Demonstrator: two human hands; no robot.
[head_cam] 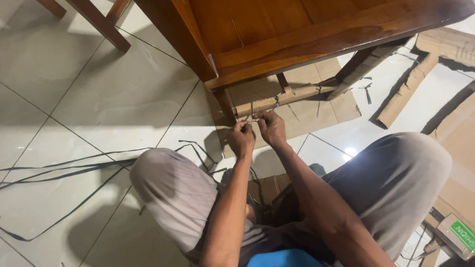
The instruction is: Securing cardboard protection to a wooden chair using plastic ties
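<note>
Strap [253, 117], thin and dark, sits by the cardboard-wrapped table bar [277, 100] (low under the wooden table [297, 39]). Left hand [241, 138] and right hand [270, 126] both pinch it tight. 1 bar looks wrapped; loose straps [74, 165] lie on the floor.

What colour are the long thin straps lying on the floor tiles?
The straps are black, on pale glossy tiles; the head view shows this.
</note>
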